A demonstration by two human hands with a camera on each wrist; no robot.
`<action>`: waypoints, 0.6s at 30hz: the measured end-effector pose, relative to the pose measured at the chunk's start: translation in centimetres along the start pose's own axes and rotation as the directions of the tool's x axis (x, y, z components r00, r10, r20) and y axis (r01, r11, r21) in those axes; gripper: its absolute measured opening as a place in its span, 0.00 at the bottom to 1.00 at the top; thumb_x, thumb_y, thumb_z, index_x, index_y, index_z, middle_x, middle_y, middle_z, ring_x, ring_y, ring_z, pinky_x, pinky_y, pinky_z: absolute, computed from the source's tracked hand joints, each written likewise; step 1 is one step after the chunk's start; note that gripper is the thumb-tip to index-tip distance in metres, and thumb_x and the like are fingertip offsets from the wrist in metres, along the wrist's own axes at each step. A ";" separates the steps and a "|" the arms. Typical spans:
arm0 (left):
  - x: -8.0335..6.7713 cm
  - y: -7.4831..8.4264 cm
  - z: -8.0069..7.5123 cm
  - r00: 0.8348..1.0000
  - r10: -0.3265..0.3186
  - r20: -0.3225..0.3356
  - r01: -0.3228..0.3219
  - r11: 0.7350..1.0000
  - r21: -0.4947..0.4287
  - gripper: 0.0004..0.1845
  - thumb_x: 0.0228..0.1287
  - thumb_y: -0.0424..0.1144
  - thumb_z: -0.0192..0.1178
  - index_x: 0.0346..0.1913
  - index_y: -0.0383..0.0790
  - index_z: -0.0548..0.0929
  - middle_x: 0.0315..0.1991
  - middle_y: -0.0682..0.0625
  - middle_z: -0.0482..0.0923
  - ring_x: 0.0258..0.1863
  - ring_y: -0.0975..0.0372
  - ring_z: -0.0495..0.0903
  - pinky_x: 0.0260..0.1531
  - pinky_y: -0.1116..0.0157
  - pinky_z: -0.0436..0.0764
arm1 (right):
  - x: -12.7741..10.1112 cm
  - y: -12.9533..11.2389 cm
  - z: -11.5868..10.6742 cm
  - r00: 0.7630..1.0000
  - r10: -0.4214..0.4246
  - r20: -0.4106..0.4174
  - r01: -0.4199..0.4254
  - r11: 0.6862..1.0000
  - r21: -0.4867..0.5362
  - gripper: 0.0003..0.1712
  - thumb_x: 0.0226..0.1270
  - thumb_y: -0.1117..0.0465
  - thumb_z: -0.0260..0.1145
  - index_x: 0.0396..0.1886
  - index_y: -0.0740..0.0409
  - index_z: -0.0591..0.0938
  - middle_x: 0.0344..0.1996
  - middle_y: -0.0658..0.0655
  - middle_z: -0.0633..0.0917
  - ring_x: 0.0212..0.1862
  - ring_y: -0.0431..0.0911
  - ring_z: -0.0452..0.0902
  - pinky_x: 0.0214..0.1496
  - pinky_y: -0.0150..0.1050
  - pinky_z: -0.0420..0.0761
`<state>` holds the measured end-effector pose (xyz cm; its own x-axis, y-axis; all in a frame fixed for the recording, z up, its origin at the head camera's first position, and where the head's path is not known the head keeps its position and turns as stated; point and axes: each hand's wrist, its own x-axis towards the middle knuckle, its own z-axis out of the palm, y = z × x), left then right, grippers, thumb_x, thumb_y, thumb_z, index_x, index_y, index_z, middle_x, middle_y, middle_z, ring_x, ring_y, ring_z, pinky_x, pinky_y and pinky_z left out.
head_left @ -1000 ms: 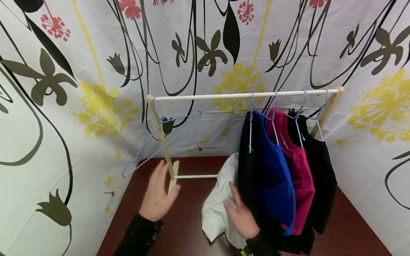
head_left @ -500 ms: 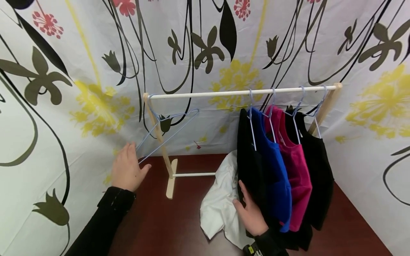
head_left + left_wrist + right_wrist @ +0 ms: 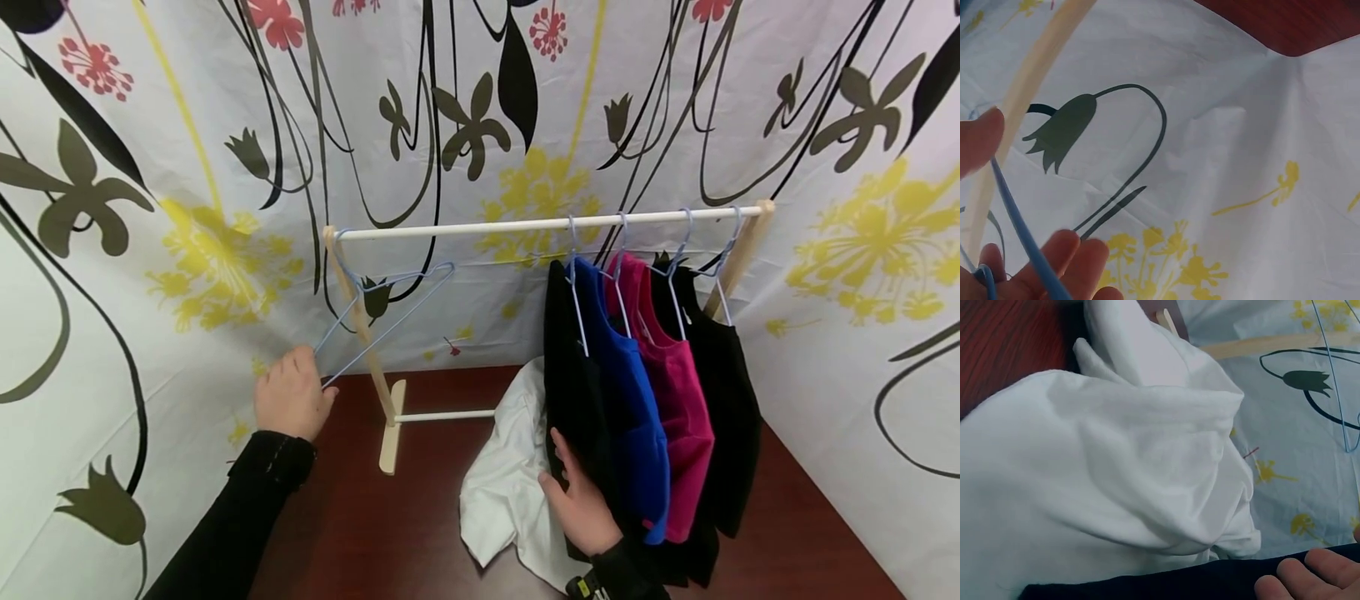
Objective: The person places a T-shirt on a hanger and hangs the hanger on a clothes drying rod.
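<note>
An empty light blue wire hanger (image 3: 405,313) hangs at the left end of a small wooden clothes rack (image 3: 465,226). My left hand (image 3: 303,379) grips the hanger's low outer corner; in the left wrist view the wire (image 3: 1020,219) runs between thumb and curled fingers (image 3: 1079,256). My right hand (image 3: 566,475) lies flat against the hem of a hanging black garment (image 3: 570,367), beside a crumpled white garment (image 3: 502,483) on the table. In the right wrist view the fingertips (image 3: 1310,578) rest on black fabric (image 3: 1147,584) below the white cloth (image 3: 1135,487).
Blue (image 3: 637,417), pink (image 3: 686,408) and another black garment (image 3: 731,417) hang on hangers at the rack's right end. The rack stands on a dark red table (image 3: 420,533) closed in by flower-patterned curtain walls (image 3: 187,250) at the left, back and right.
My left hand rose from near the rack's foot to the left, reached the hanger's lower corner and closed on it. The right hand stayed on the black garment.
</note>
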<state>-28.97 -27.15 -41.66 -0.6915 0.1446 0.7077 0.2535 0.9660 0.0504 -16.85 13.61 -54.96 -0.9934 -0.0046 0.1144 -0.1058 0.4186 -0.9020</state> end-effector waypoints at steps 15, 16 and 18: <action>0.1 -0.1 -0.1 0.986 -0.031 0.165 0.044 0.996 -0.074 0.18 0.58 0.29 0.64 0.44 0.34 0.65 0.09 0.51 0.61 0.06 0.57 0.60 0.09 0.59 0.57 | -0.3 -0.4 0.4 1.000 -0.001 -0.015 0.000 1.000 -0.007 0.35 0.79 0.57 0.57 0.81 0.51 0.57 0.76 0.63 0.62 0.72 0.61 0.63 0.65 0.59 0.69; 0.1 0.0 -0.1 0.985 -0.028 0.169 0.042 0.995 -0.085 0.18 0.58 0.30 0.65 0.43 0.35 0.65 0.09 0.52 0.61 0.06 0.58 0.60 0.09 0.59 0.57 | -0.3 -0.4 0.4 1.000 0.003 -0.013 -0.003 1.000 -0.009 0.35 0.79 0.57 0.57 0.80 0.52 0.57 0.76 0.63 0.62 0.72 0.61 0.64 0.64 0.58 0.70; 0.1 0.2 -0.4 0.983 -0.037 0.180 0.058 0.992 -0.112 0.17 0.59 0.32 0.65 0.42 0.37 0.66 0.10 0.52 0.62 0.06 0.59 0.60 0.10 0.60 0.57 | -0.3 -0.5 0.5 1.000 0.014 -0.008 -0.014 1.000 -0.007 0.34 0.80 0.58 0.56 0.80 0.53 0.58 0.75 0.62 0.63 0.72 0.61 0.64 0.64 0.58 0.70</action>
<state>-28.71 -27.01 -41.26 -0.8110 0.1452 0.5667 0.2874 0.9427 0.1697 -16.47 13.00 -54.77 -0.9945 0.0087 0.1048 -0.0912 0.4253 -0.9005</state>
